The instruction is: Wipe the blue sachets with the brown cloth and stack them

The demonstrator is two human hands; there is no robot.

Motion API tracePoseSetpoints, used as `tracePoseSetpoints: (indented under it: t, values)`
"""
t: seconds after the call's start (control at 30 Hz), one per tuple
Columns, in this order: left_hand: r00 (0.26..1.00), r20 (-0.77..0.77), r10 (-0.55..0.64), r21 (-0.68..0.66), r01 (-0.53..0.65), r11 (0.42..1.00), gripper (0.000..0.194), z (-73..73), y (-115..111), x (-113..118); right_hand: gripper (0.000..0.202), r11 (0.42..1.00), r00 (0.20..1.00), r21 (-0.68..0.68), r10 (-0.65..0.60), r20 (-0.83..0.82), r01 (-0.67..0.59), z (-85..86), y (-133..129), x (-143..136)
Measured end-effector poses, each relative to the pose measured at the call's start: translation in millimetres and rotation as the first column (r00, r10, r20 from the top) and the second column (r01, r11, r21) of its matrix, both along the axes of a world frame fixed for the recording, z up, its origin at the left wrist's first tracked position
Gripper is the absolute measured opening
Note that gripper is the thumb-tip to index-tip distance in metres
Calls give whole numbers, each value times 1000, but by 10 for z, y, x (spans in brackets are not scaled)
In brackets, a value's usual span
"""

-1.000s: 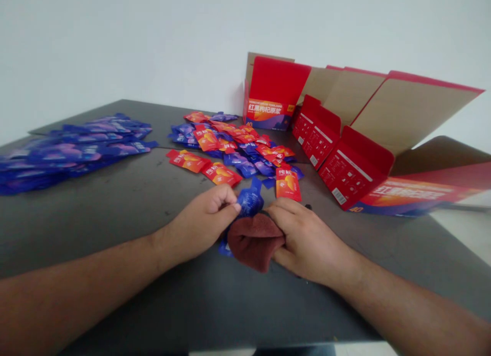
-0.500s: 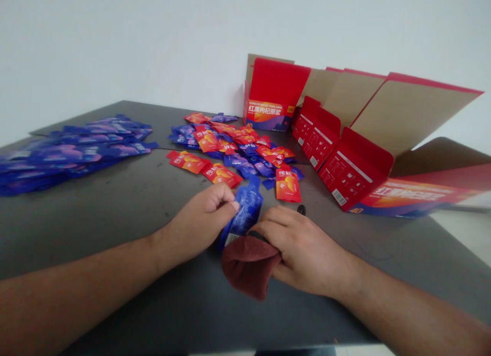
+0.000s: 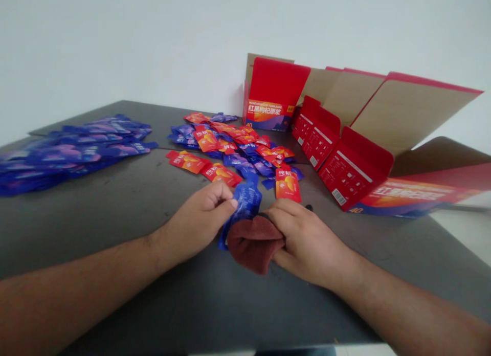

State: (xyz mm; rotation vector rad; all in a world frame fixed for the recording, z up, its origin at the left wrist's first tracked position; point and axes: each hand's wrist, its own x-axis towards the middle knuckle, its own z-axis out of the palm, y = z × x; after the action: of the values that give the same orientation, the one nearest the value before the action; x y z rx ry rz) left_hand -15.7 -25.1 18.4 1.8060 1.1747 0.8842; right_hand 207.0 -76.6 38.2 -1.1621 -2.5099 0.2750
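My left hand [image 3: 207,215] pinches the left edge of a blue spouted pouch [image 3: 247,198] between thumb and fingers. My right hand [image 3: 303,238] is closed on a brown cloth [image 3: 255,241], which lies against the lower part of the pouch and hides some of it. A small black piece sticks out beyond the right hand's knuckles; what it belongs to is hidden. Just past the hands lies a mixed heap of red sachets [image 3: 206,139] and blue sachets [image 3: 240,163]. One red sachet [image 3: 287,184] lies close to my right hand.
A large pile of blue pouches [image 3: 76,151] covers the left side of the dark table [image 3: 161,315]. Along the right stand open red cartons, one at the back [image 3: 268,114] and others nearer [image 3: 353,167], flaps raised. A white wall is behind.
The cloth and my right hand have moved up a little along the pouch, and the cloth covers more of it. My left hand has stayed nearly in place.
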Motion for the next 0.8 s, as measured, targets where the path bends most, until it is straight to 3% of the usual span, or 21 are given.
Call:
tracePoseSetpoints:
  t: [0.07,0.23,0.4,0.53,0.7,0.8]
  values:
    - [1000,-3,2,2,-2,1000,20,-1,-1,1,15,1000,1000,7,-30,-8,30,-9,7,7]
    - [999,-36,-14,34,15,999,19,9,4,-4,18,995,995,-36,93,19,-92,-13,6,0]
    - [999,-43,-9,14,10,1000,19,23,-2,6,17,999,999,-3,-38,-3,38,-14,8,7]
    - [998,-51,-25,43,28,999,19,33,-6,10,17,997,997,-29,76,12,-76,-9,-3,-5]
    - [998,-54,-27,44,29,999,20,27,-10,2,19,999,999,9,-44,-14,44,-22,12,3]
    - [998,-57,-31,62,35,997,19,22,-10,-1,16,1000,1000,7,1,7,-2,-32,14,-3]
